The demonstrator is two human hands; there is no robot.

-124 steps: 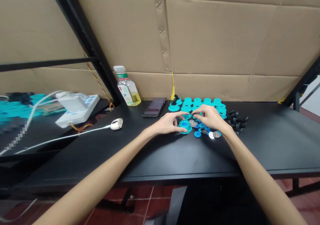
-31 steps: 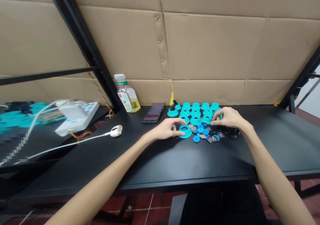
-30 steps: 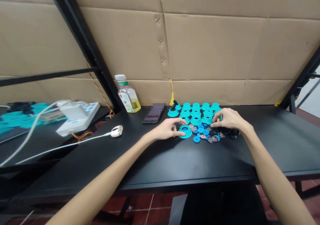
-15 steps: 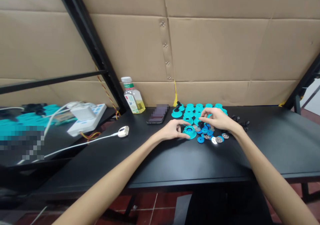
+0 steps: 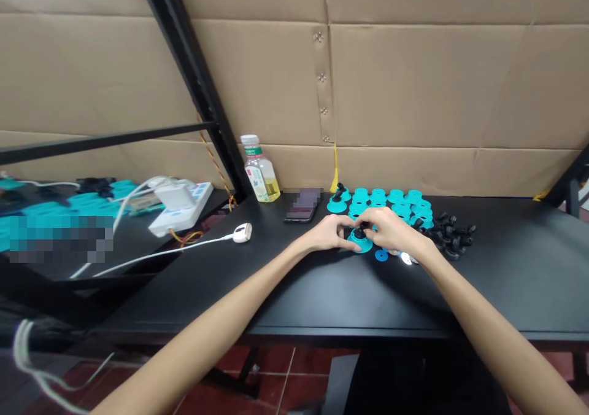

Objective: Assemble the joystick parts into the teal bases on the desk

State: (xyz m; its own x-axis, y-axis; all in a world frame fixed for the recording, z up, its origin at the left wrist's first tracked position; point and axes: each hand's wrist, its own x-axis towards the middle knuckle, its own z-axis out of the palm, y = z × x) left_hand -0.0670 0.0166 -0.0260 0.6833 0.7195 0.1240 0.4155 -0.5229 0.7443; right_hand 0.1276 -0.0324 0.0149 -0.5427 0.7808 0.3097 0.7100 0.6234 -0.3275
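Observation:
On the black table (image 5: 322, 292), my left hand (image 5: 327, 234) pinches the rim of a teal round base (image 5: 359, 244) lying flat. My right hand (image 5: 391, 232) is closed over the same base, its fingertips on a small black knob (image 5: 361, 234) at the base's centre. Behind my hands stand rows of teal bases (image 5: 399, 201), one at the left end carrying a black knob (image 5: 339, 189). A pile of loose black knobs (image 5: 448, 234) lies to the right. A blue disc (image 5: 381, 255) and silver discs (image 5: 405, 258) lie just in front of my right hand.
A dark phone (image 5: 302, 206) and a bottle of yellow liquid (image 5: 260, 170) stand at the back left. A white corded device (image 5: 242, 232) lies left of my hands. A power strip (image 5: 181, 209) sits on the lower neighbouring table. A black frame post (image 5: 202, 96) slants across the cardboard wall.
My right hand came from the black knob pile at the right with one knob and now holds it on the teal base that my left hand holds. The camera view shifted to the left.

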